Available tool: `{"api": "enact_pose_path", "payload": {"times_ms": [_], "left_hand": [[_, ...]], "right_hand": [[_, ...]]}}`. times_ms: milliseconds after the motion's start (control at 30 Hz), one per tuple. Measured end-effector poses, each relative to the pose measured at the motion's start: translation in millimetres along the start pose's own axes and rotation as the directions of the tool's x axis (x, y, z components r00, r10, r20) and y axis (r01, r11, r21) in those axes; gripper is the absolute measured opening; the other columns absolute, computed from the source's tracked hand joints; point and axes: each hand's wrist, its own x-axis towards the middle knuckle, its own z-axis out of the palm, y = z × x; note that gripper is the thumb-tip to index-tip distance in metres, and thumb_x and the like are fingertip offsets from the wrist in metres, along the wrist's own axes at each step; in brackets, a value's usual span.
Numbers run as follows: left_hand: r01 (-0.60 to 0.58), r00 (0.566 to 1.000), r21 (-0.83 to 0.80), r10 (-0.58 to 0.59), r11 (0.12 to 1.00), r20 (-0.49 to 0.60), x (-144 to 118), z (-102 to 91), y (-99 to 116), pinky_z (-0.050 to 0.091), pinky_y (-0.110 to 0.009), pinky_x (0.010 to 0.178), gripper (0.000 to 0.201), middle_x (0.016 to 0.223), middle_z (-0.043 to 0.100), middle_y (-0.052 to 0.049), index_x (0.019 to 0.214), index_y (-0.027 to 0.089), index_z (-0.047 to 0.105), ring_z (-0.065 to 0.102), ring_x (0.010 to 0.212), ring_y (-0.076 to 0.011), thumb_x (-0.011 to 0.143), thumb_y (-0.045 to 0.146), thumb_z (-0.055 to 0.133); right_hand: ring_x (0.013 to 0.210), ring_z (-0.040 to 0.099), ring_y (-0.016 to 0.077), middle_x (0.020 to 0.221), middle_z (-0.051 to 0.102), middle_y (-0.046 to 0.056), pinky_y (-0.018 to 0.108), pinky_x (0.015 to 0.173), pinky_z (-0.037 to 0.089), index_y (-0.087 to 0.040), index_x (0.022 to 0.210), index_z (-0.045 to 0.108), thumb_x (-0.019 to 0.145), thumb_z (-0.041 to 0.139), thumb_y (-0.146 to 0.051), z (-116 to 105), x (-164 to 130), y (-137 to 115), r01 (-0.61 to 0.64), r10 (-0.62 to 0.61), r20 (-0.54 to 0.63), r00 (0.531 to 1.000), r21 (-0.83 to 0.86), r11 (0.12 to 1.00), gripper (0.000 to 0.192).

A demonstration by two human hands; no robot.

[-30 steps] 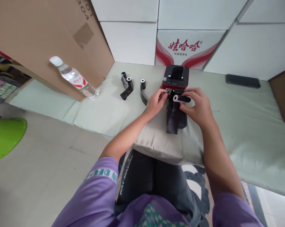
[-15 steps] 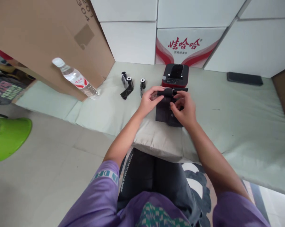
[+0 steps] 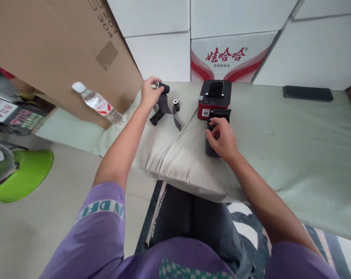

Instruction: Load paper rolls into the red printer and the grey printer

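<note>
My left hand [image 3: 149, 92] is stretched out to the far left of the pad and holds a small black roll [image 3: 163, 87] with a dark strip hanging from it. Just below it lie other black rolls [image 3: 175, 105] with loose strips. My right hand [image 3: 220, 137] rests on a black strip [image 3: 210, 149] that comes out of the front of a red and black label printer [image 3: 214, 100]. The fingers are closed on the strip right in front of the printer's slot.
A water bottle [image 3: 98, 104] leans against a big cardboard box [image 3: 61, 58] at the left. White boxes [image 3: 230, 58] line the back. A black phone [image 3: 307, 93] lies at the far right on the pale green mat [image 3: 294, 147]. A green bowl [image 3: 24, 176] sits on the floor.
My left hand left the strip at the printer and reached far left with a black roll. The right hand stayed on the strip before the printer.
</note>
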Motion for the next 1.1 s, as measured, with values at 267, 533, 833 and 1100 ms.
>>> {"api": "enact_pose_path", "payload": {"times_ms": [267, 533, 833, 1100], "left_hand": [[-0.067, 0.954, 0.472, -0.082, 0.879, 0.289, 49.3, 50.6, 10.7, 0.051, -0.034, 0.115, 0.041, 0.129, 0.079, -0.009, 0.116, 0.013, 0.081, 0.071, 0.124, -0.0234, 0.081, -0.002, 0.065], [-0.059, 0.927, 0.51, -0.142, 0.858, 0.347, 40.1, 58.0, 7.9, 0.047, -0.039, 0.123, 0.059, 0.144, 0.076, -0.013, 0.142, 0.014, 0.073, 0.069, 0.133, -0.0256, 0.083, 0.017, 0.078], [-0.025, 0.904, 0.598, -0.238, 0.801, 0.356, 47.2, -6.8, -7.8, 0.054, -0.043, 0.11, 0.028, 0.108, 0.084, -0.007, 0.097, 0.024, 0.084, 0.072, 0.112, -0.0279, 0.072, 0.035, 0.091], [-0.005, 0.904, 0.741, -0.314, 0.671, 0.291, 29.3, 5.3, -13.2, 0.056, -0.048, 0.111, 0.036, 0.124, 0.083, -0.013, 0.109, 0.021, 0.084, 0.073, 0.121, -0.0333, 0.076, 0.037, 0.088]], "right_hand": [[0.066, 0.057, 0.0142, 0.12, 0.068, 0.009, 0.038, 0.073, 0.057, -0.026, 0.129, 0.056, 0.097, 0.057, -0.024, -1.7, -0.3, 1.4, 0.027, -0.027, 0.025, 0.999, -0.001, 1.0, 0.032], [0.066, 0.055, 0.0141, 0.12, 0.067, 0.009, 0.038, 0.074, 0.056, -0.026, 0.127, 0.058, 0.097, 0.057, -0.024, -2.7, 0.8, -1.3, 0.032, -0.032, 0.019, 0.999, 0.005, 0.999, 0.031], [0.065, 0.055, 0.0138, 0.124, 0.067, 0.011, 0.038, 0.075, 0.056, -0.025, 0.128, 0.059, 0.097, 0.056, -0.026, -2.1, 1.6, -1.5, 0.027, -0.026, 0.029, 0.999, -0.027, 0.999, 0.031], [0.066, 0.055, 0.0132, 0.124, 0.066, 0.011, 0.036, 0.073, 0.055, -0.023, 0.129, 0.06, 0.097, 0.056, -0.025, -2.2, 1.6, 0.7, 0.034, -0.033, 0.022, 0.999, -0.02, 0.999, 0.031]]}}
